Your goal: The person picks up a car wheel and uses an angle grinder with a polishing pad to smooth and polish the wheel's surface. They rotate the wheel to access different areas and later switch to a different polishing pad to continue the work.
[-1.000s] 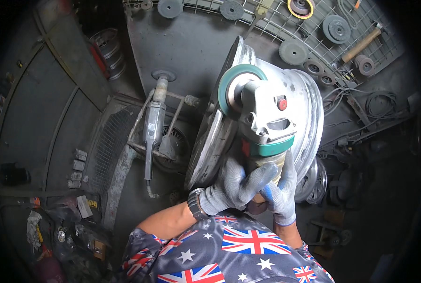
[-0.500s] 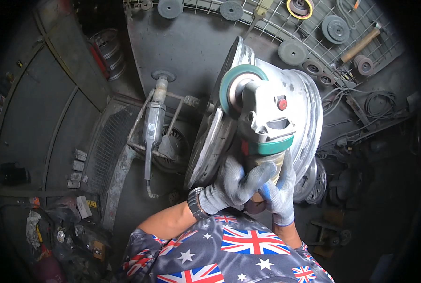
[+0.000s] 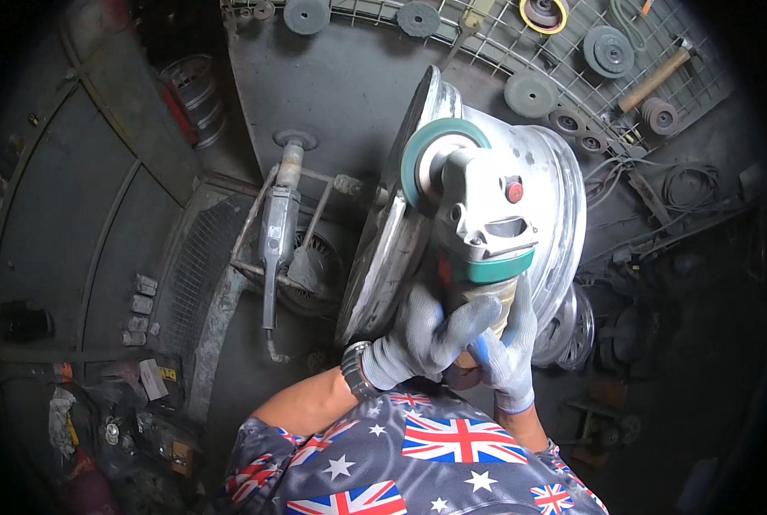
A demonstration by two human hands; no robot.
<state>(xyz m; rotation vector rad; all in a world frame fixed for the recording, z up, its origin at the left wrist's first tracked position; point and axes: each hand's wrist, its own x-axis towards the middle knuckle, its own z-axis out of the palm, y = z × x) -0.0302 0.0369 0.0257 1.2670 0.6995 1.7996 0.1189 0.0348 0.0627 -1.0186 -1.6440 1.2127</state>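
Note:
An angle grinder (image 3: 486, 215) with a silver head, a green band and a red button is held in front of my chest. Its green-rimmed disc (image 3: 419, 165) lies against or very near the barrel of a large silver wheel rim (image 3: 551, 180); exact contact is hard to tell. My left hand (image 3: 422, 335), in a grey work glove, is closed around the grinder's body from the left. From the right, my gloved right hand (image 3: 510, 352) wraps the same body, its thumb up along the side. The grinder's rear end is partly hidden by both hands.
Left of the rim, a second long grinder (image 3: 280, 227) rests on a metal frame (image 3: 319, 184). Grinding discs (image 3: 532, 93) and a hammer (image 3: 658, 77) hang on a wire grid at the back. Another wheel (image 3: 572, 330) lies low on the right, and cluttered items (image 3: 117, 421) fill the lower left.
Very little differs. The view has shifted slightly, and the grinder and both hands keep nearly the same place at the rim.

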